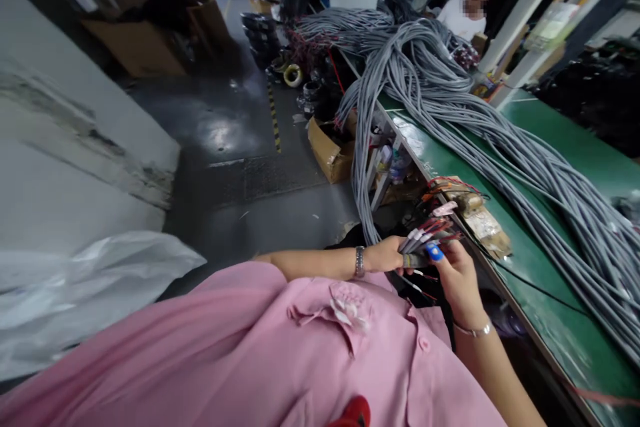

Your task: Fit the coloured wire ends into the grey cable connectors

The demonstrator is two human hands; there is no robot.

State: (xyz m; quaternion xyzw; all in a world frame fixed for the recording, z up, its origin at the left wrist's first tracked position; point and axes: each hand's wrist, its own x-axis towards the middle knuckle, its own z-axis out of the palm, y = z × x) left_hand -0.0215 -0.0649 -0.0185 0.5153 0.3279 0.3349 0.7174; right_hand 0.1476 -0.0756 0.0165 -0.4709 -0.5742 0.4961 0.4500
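My left hand (pixel 386 255) is closed around a small bunch of grey cables (pixel 411 240) in front of my body. The bunch's stripped ends fan out in red and dark wires with white sleeves. My right hand (pixel 457 273) is closed at the same bunch, its thumb and fingers pinching near the ends. Something blue (pixel 434 251) covers the thumb tip; I cannot make out what it is. Long grey cables (pixel 363 167) hang from the table edge down towards my left hand. A few wire ends stick out below my hands.
A thick heap of grey cables (pixel 495 140) runs along the green table (pixel 560 280) on the right. A brown packet (pixel 483 223) and loose wires lie at its edge. A cardboard box (pixel 333 153) stands on the floor. Another person (pixel 463 17) is behind the heap.
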